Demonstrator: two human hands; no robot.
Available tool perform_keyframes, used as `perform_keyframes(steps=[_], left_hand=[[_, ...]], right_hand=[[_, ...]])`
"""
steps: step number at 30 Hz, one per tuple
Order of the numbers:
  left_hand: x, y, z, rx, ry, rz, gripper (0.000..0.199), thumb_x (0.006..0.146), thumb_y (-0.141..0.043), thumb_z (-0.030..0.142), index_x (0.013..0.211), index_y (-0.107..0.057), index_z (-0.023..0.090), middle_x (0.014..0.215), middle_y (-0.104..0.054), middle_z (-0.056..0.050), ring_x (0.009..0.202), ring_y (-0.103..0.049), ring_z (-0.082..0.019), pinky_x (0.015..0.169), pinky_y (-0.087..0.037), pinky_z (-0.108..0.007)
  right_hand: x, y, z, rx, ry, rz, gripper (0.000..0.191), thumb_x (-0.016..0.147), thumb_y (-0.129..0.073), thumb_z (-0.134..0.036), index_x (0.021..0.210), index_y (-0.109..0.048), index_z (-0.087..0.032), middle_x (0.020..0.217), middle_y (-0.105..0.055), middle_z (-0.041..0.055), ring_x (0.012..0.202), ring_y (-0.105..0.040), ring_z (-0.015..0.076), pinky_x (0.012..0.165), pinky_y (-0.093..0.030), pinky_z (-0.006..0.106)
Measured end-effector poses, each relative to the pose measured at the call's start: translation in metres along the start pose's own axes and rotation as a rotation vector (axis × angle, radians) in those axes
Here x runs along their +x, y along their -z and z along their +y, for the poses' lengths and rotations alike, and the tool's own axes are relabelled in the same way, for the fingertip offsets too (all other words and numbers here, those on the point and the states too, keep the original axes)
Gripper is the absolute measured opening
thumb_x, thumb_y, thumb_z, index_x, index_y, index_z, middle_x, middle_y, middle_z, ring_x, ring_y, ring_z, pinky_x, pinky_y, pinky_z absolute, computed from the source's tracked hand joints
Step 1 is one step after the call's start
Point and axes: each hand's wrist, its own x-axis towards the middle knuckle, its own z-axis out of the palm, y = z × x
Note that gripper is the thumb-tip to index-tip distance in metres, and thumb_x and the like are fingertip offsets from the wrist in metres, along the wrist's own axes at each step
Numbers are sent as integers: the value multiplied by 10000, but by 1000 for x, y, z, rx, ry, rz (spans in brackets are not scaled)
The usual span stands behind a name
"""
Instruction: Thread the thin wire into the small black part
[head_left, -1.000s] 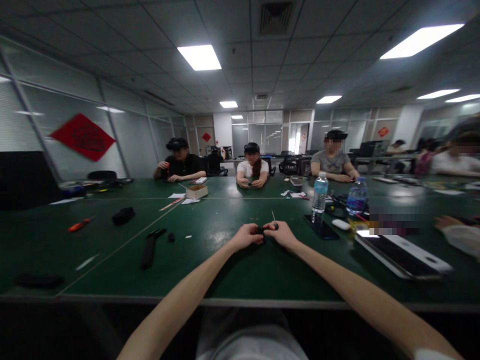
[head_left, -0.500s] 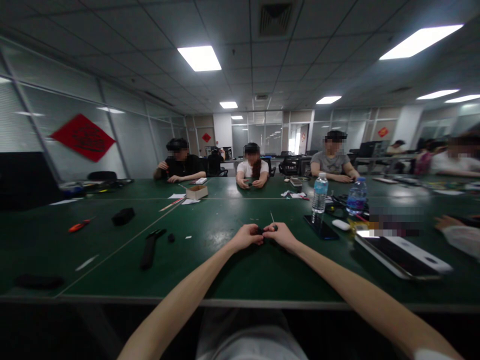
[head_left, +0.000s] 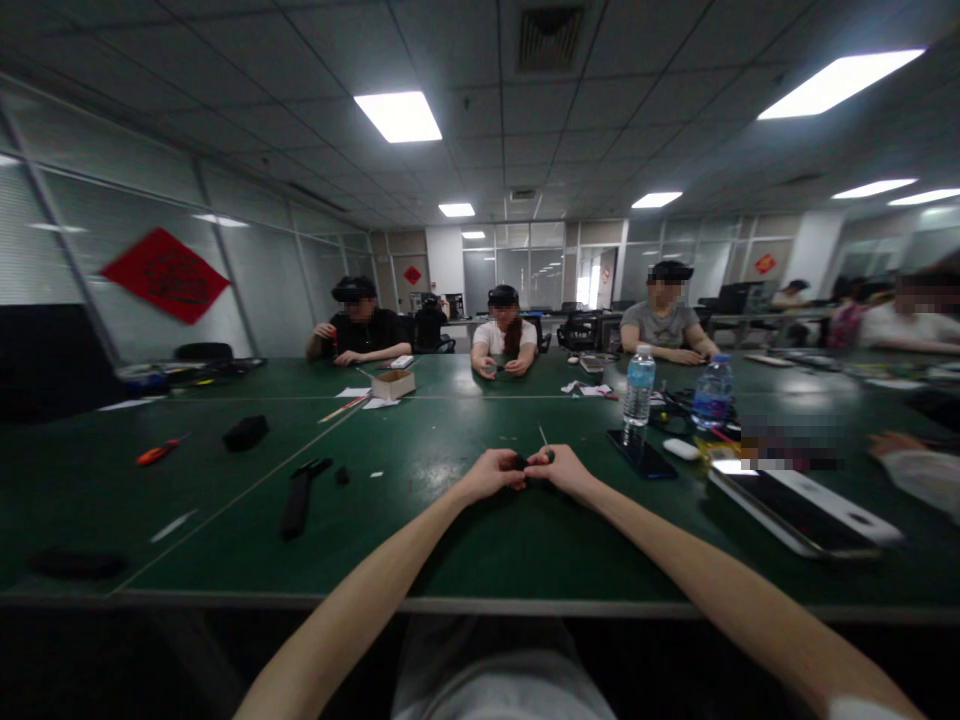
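My left hand (head_left: 493, 474) is closed on a small black part (head_left: 519, 462), mostly hidden by the fingers. Close beside it, touching or nearly so, is my right hand (head_left: 564, 472), with its thumb and forefinger at the part's right side. A small screwdriver (head_left: 550, 455) is tucked in the right hand; its dark green handle shows between the fingers and its thin shaft points up and away. Both hands are over the green table (head_left: 450, 540). To the left lie a black handle-shaped piece (head_left: 298, 500) and a small black knob-like piece (head_left: 342, 475).
Right of my hands are a dark phone (head_left: 642, 454), a water bottle (head_left: 640, 388), a second bottle (head_left: 712, 392), a white mouse (head_left: 682, 450) and a white device (head_left: 806, 510). A red screwdriver (head_left: 157, 453), black block (head_left: 246, 432) and open box (head_left: 394, 384) lie left. Several people sit around.
My hands stay in nearly the same place, with the screwdriver shaft shifted very slightly left. Across the table, the middle person's hand on the left of the view has moved a little.
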Motion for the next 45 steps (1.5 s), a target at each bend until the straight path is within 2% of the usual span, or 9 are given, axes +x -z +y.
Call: perform_keyframes(steps=[10, 15, 20, 23, 31, 34, 39, 42, 45], left_hand=[[-1, -1, 9, -69, 23, -22, 346, 705, -656, 241, 1010, -599, 87, 769, -643, -82, 669, -625, -149, 624, -488, -267], [-2, -2, 10, -65, 17, 26, 350, 762, -599, 314, 1023, -595, 81, 784, -641, -92, 633, -608, -122, 595, -473, -242], [3, -2, 3, -15, 20, 86, 322, 770, -570, 331, 988, -598, 96, 706, -626, -42, 569, -578, -101, 557, -454, -221], [7, 0, -3, -2, 20, 125, 323, 777, -550, 318, 1018, -582, 104, 640, -598, -8, 516, -552, -92, 517, -433, -210], [11, 4, -1, 1, -29, 198, 308, 767, -558, 304, 998, -583, 102, 672, -608, -21, 507, -529, -82, 512, -416, -209], [9, 5, 1, -4, -52, 213, 302, 756, -579, 370, 900, -594, 105, 666, -597, -22, 521, -524, -81, 515, -408, -204], [8, 7, 1, -66, -12, 280, 368, 751, -545, 495, 803, -540, 131, 591, -545, 12, 454, -478, -69, 452, -363, -188], [9, 8, 2, -106, 65, 330, 391, 767, -478, 541, 795, -501, 151, 544, -527, 20, 376, -411, -61, 382, -282, -172], [8, 11, 4, -175, 109, 322, 356, 793, -414, 520, 798, -477, 171, 477, -481, 38, 327, -347, -65, 346, -194, -164]], right_hand=[[-5, -1, -8, -54, 13, -23, 302, 561, -733, -374, 651, -556, -147, 659, -634, 14, 609, -577, 148, 565, -435, 247], [-8, -2, -10, -52, 50, -68, 284, 590, -716, -373, 700, -591, -143, 617, -616, -5, 559, -546, 127, 527, -411, 231], [-9, -1, -13, 16, 9, -149, 301, 576, -742, -348, 725, -590, -135, 632, -611, -1, 574, -549, 124, 544, -426, 229], [-8, 0, -14, 42, -23, -153, 296, 587, -742, -343, 716, -582, -130, 644, -601, 1, 562, -539, 113, 543, -428, 223], [-5, -2, -14, 58, -55, -207, 322, 719, -636, -448, 752, -515, -152, 627, -587, 9, 507, -526, 107, 483, -416, 217], [-8, 4, -22, -96, -39, -208, 327, 802, -523, -488, 856, -492, -168, 641, -580, 9, 495, -524, 119, 474, -393, 225], [-17, 20, -36, -583, 166, -226, 224, 856, -479, -373, 955, -516, -176, 748, -587, 27, 634, -525, 134, 603, -363, 236], [-21, 22, -41, -667, 226, -291, 207, 885, -428, -311, 1026, -510, -184, 807, -592, 35, 690, -531, 140, 656, -358, 240], [-24, 18, -44, -683, 284, -337, 215, 881, -443, -306, 1050, -520, -198, 838, -603, 34, 729, -544, 147, 696, -366, 246]])
